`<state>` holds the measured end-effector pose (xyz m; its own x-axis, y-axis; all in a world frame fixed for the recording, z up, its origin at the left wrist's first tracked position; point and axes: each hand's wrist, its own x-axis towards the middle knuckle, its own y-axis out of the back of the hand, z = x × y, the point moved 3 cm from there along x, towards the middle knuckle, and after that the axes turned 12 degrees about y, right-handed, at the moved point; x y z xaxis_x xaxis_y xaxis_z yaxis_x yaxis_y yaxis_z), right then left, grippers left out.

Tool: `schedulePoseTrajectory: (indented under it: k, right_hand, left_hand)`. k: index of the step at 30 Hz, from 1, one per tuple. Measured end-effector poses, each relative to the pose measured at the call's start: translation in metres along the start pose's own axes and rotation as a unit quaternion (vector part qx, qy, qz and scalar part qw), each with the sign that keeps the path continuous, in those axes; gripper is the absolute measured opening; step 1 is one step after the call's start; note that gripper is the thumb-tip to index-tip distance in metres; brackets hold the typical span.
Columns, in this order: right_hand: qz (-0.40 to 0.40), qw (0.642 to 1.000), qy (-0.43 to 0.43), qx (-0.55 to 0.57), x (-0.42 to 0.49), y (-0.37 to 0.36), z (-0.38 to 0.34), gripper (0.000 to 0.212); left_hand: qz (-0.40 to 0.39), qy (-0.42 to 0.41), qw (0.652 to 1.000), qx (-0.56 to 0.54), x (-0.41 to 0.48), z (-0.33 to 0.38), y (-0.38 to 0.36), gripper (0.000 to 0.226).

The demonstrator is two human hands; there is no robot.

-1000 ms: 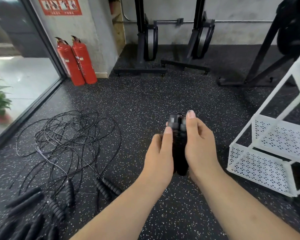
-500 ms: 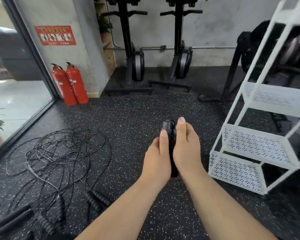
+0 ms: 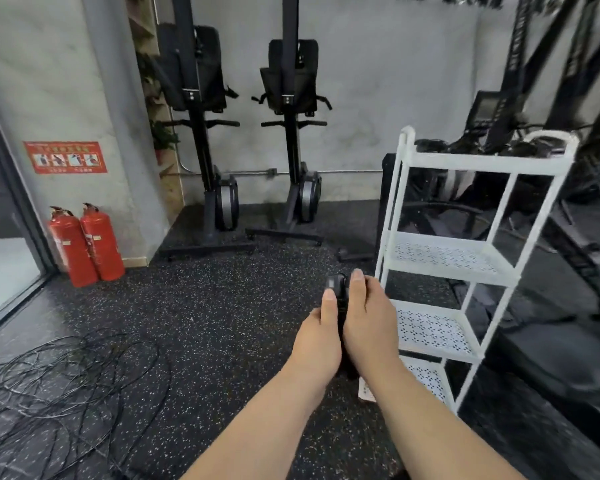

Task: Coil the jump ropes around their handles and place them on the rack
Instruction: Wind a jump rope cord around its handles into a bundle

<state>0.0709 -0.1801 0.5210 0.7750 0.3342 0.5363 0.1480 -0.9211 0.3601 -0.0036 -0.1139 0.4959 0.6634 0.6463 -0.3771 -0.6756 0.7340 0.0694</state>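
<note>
The jump rope bundle point(image 3: 337, 292), a pair of black handles pressed side by side, sits just below the frame's centre, held above the floor point(image 3: 222, 306) between both hands. The left hand point(image 3: 317, 341) clasps it from nine o'clock and the right hand point(image 3: 369, 327) from three o'clock. Each thumb lies straight along the top of the handles, while the other fingers curl underneath, out of sight behind the palms. Only the upper ends of the handles show, so whether cord is wound round them cannot be told. At three o'clock of the hands, just beside the right wrist, stands the white rack point(image 3: 482, 164) with perforated shelves. The right forearm covers part of its lowest shelf, and dark shapes on its top shelf are too blurred to name. At eight o'clock, well apart from the hands, loose ropes point(image 3: 66, 386) lie tangled on the speckled floor, cut off by the frame's left and lower edges. At ten o'clock two red fire extinguishers point(image 3: 87, 244) stand against the wall under a red sign point(image 3: 65, 157). At twelve o'clock two black machines point(image 3: 291, 133) stand upright by the back wall. Beyond the rack, at two o'clock, dark gym equipment is smeared by motion.
</note>
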Motion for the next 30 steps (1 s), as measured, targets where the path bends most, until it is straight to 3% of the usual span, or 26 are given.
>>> schedulePoseTrajectory:
  k: [5, 8, 16, 24, 30]
  right_hand:
    - [0.004, 0.998, -0.030, 0.063, 0.026, 0.039, 0.004, 0.051]
    - [0.031, 0.993, -0.063, 0.093, 0.040, 0.059, 0.007, 0.064]
    - [0.055, 0.993, -0.033, 0.098, 0.065, 0.104, 0.008, 0.050]
    - [0.041, 0.994, 0.082, -0.053, 0.054, 0.129, 0.034, 0.056]
    - [0.007, 0.981, 0.073, -0.182, 0.062, 0.151, 0.070, 0.072]
  left_hand:
    - [-0.062, 0.018, 0.998, 0.002, -0.018, 0.034, -0.024, 0.042]
    - [-0.098, 0.037, 0.994, -0.010, -0.024, 0.047, -0.038, 0.046]
    - [-0.135, 0.028, 0.989, -0.045, -0.032, 0.088, -0.077, 0.038]
    - [-0.130, 0.049, 0.987, -0.083, -0.014, 0.123, -0.123, 0.039]
    - [-0.126, 0.060, 0.987, -0.083, 0.021, 0.124, -0.174, 0.033]
